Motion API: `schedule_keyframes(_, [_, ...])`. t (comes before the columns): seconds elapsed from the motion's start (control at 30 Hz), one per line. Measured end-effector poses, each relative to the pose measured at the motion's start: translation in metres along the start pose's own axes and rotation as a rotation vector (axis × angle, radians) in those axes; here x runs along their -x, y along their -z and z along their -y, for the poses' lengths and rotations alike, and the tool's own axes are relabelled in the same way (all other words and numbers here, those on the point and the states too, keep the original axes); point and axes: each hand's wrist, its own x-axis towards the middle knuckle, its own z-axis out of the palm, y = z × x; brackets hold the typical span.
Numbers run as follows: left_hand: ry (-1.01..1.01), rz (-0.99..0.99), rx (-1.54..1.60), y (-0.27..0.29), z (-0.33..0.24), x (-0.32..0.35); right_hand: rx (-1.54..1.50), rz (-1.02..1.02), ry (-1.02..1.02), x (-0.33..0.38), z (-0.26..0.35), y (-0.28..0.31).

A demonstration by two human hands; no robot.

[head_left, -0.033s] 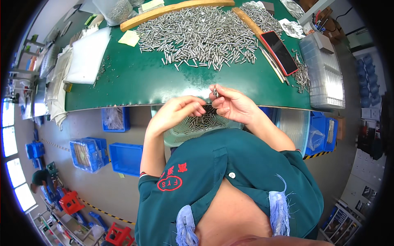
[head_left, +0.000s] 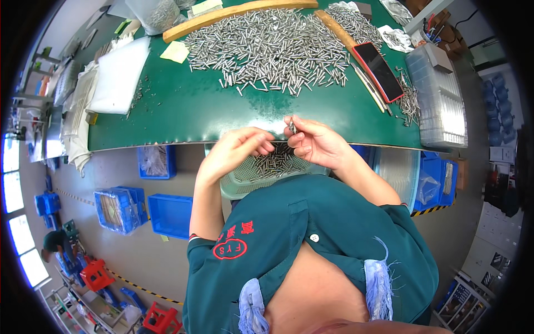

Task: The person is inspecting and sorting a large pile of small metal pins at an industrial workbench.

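Pinched between the thumb and fingertips of the right hand, a small metal piece, held at the near edge of the green table; cannot tell from this view whether single or several. Just to the left, the left hand, fingers curled inward, thumb near the forefinger, gap narrow, apart from the right hand; cannot tell whether holding anything. Below both hands, under the table edge, a pale green mesh basket, with loose metal pins inside. Out on the table, past a bare stretch of green, a broad heap of pins. Along the far side of the heap, a long wooden bar; at the right, a second wooden bar, slanting toward a red-edged phone. Along the phone's left side, slim tools; to its right, a smaller pile of pins, then clear plastic trays. Left of the heap, a yellow paper slip and a white sheet. On the floor, lower left, a blue bin.
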Motion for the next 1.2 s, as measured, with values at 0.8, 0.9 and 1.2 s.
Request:
schedule_keyframes(0.8, [-0.306, -0.631, -1.135, -0.004, 0.014, -0.08, 2.19, -0.404, 1.045, -0.054, 0.031, 0.003])
schedule_keyframes(0.9, [-0.314, -0.574, -1.12, -0.009, 0.013, -0.067, 2.186, -0.365, 1.062, -0.045, 0.027, 0.005])
schedule_keyframes(1.2, [-0.429, -0.554, -1.031, -0.012, 0.009, -0.068, 2.062, -0.474, 0.965, -0.026, 0.023, 0.002])
